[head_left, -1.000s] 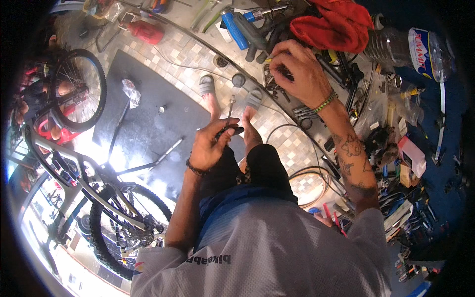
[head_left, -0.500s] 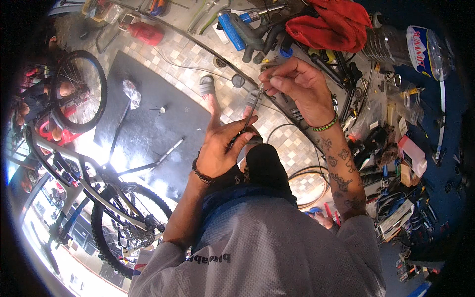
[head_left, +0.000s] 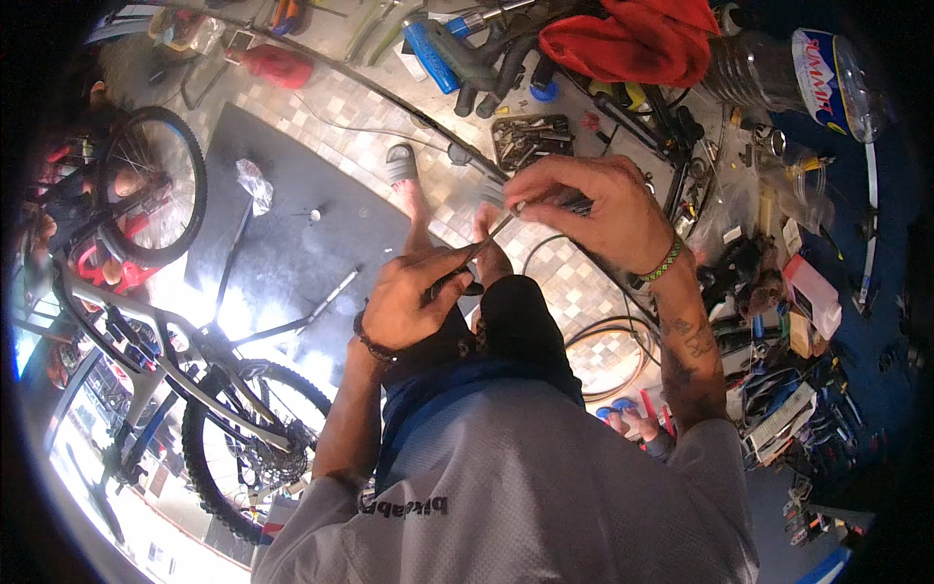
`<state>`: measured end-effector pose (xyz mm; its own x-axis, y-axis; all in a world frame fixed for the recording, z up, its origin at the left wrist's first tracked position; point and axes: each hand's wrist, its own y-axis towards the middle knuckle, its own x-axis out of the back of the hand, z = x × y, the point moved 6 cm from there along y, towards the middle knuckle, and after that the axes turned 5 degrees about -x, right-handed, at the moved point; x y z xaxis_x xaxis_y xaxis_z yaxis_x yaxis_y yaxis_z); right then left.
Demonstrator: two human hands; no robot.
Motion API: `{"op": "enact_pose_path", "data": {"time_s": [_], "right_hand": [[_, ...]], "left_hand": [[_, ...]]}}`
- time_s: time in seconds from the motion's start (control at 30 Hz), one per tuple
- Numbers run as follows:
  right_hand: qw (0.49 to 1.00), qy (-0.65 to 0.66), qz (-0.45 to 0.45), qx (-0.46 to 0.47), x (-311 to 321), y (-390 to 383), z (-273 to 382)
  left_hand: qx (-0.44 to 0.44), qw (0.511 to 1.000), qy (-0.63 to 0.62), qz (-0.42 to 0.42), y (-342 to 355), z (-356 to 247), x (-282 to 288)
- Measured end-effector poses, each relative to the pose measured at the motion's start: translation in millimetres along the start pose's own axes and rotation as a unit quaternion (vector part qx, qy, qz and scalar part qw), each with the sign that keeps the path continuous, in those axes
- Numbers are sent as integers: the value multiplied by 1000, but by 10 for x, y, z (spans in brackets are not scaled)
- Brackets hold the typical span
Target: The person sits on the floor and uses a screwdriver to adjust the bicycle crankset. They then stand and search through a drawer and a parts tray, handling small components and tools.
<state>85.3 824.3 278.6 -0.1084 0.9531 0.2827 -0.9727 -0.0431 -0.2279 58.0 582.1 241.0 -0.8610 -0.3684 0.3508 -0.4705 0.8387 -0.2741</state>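
Observation:
Over my legs, my left hand [head_left: 413, 292] grips a thin metal rod [head_left: 496, 234] with a dark piece at its lower end, like a quick-release skewer. My right hand [head_left: 584, 214] is pinched around the rod's upper tip and a small metal piece there, largely hidden by the fingers. Just beyond that hand is a black tray of small metal parts [head_left: 530, 136]. A grey-and-blue tool cluster [head_left: 457, 63] lies farther forward, beside a crumpled red cloth [head_left: 623, 44].
Bicycles [head_left: 151, 185] and another person's hand [head_left: 122, 185] are at left. A dark mat [head_left: 282, 195] with stand legs lies beside my feet. Tools and parts [head_left: 798, 409] crowd the right, with a large plastic bottle [head_left: 832, 83]. Another person's feet [head_left: 637, 419] show behind my right arm.
My right hand has come down and left from above the tools onto the rod's upper end. The rod has tilted rightward, and my left hand still holds it.

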Motion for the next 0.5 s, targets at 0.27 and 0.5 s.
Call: {"op": "enact_pose_path", "data": {"time_s": [0.27,0.5], "right_hand": [[997,-14,-67,17,-139,-363,-10],[995,-15,-101,16,-142,-522,-82]], "left_hand": [[-21,999,-39,13,-20,28,-156],[-41,999,-13,25,29,92,-296]]}}
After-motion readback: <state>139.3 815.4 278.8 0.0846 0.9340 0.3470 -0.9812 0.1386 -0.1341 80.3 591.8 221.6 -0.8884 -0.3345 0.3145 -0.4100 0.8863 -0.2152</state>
